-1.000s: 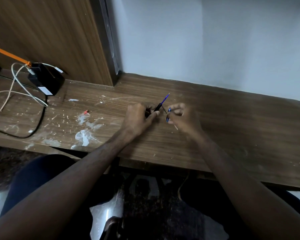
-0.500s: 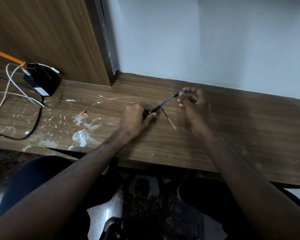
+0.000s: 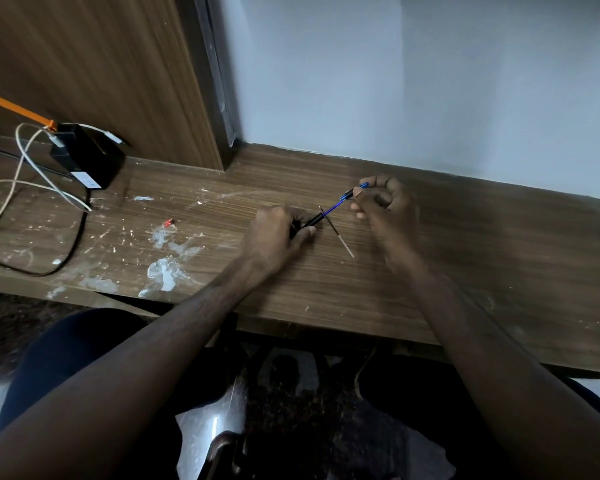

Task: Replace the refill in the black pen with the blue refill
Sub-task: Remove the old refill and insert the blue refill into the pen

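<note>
change since earlier frame: right hand has drawn away to the right of centre, where a second ago it sat close against the left hand; blue refill now shows stretched between the two hands.
left hand: just left of centre, fingers clenched around the black pen, only the pen's front end showing past the thumb.
right hand: fingertips pinched on the refill's far end, beside a small dark and blue piece.
blue refill: slants up to the right, its lower end at the pen's mouth; how far it is inside cannot be told.
spare thin refill: lies on the wooden desk between the hands, crossing under the pen tip.
left of frame: black adapter, white cable, orange stick.
</note>
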